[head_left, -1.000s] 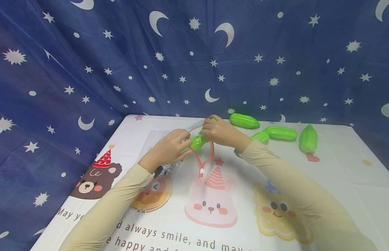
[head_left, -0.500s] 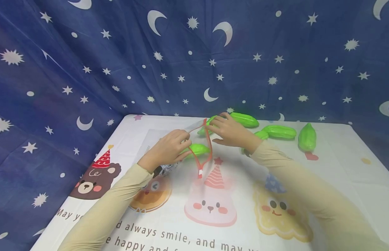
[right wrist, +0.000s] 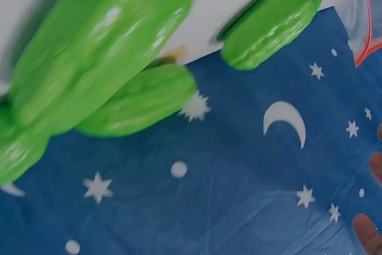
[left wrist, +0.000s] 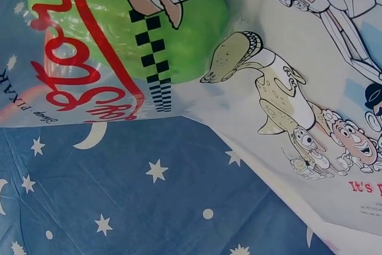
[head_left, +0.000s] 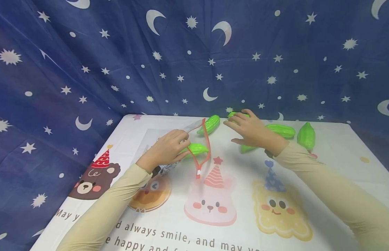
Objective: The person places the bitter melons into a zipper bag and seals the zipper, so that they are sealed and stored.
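Observation:
My left hand (head_left: 169,147) pinches the rim of a clear plastic zip bag (head_left: 208,137) with an orange-red edge, its mouth spread open to the right. A green toy bitter melon (head_left: 198,149) lies at the bag's mouth; in the left wrist view a green shape (left wrist: 191,40) shows through the printed plastic. My right hand (head_left: 252,129), fingers spread and bent slightly, hovers over the bitter melon (head_left: 233,115) by the back edge and partly hides it. Whether it touches that melon I cannot tell. Another bitter melon (head_left: 211,123) lies just behind the bag.
More bitter melons lie on the right: one lengthwise (head_left: 281,130), one upright at far right (head_left: 306,136), and one (head_left: 247,149) partly under my right wrist. A white printed tablecloth (head_left: 338,195) covers the table. A blue starry curtain (head_left: 181,42) stands behind.
My right hand has let go at the bag's mouth and moved right to the back melons. The melon at the mouth sits with its tip toward the right. My left hand stays on the bag.

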The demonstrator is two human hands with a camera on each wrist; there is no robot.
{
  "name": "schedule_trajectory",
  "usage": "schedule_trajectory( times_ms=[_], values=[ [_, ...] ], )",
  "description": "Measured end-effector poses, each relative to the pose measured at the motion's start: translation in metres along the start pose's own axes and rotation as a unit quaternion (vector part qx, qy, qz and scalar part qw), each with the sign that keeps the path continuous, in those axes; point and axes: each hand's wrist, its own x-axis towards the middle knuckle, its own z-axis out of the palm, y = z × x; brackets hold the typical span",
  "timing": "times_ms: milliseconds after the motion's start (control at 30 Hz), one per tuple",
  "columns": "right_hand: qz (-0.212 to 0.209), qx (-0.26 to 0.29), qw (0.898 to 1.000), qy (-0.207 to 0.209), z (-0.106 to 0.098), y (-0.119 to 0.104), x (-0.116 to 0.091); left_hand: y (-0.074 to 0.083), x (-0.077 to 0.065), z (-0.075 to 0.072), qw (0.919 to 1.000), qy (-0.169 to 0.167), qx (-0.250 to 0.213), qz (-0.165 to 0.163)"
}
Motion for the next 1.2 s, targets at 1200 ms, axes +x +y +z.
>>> schedule_trajectory(
  times_ms=[1200],
  values=[
    [0.033, -0.004, 0.995, -0.091, 0.038, 0.059, -0.094, 0.001, -0.001, 0.002, 1.0000, -0.005, 0.000, -0.003]
  ],
)
